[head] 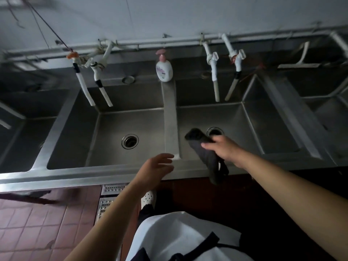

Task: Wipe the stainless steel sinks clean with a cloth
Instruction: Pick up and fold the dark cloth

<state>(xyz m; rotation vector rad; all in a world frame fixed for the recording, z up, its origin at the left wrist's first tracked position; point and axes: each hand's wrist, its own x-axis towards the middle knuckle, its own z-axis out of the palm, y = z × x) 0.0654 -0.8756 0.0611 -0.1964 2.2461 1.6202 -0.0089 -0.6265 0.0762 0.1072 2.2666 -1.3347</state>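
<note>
Your right fingers (208, 146) are curling round a dark grey cloth (206, 153), which is drooping over the front rim of the right steel sink (235, 119); your left hand (156, 169) is hovering relaxed, holding nothing. The soap bottle's (164, 68) pink label is too blurred to read.

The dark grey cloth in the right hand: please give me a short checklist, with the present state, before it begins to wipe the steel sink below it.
1. Dark grey cloth held by the right hand: ok, fingers curl round it.
2. Cloth touching the steel: cannot tell; one end hangs over the front rim.
3. Floor of the right stainless steel sink free of objects: ok.
4. Round drain opening uncovered: ok, beside the cloth.
5. Left hand free: ok, open, holding nothing, near the front rim.
6. White soap bottle with pink pump out of the way: ok, at the back on the divider.
</note>
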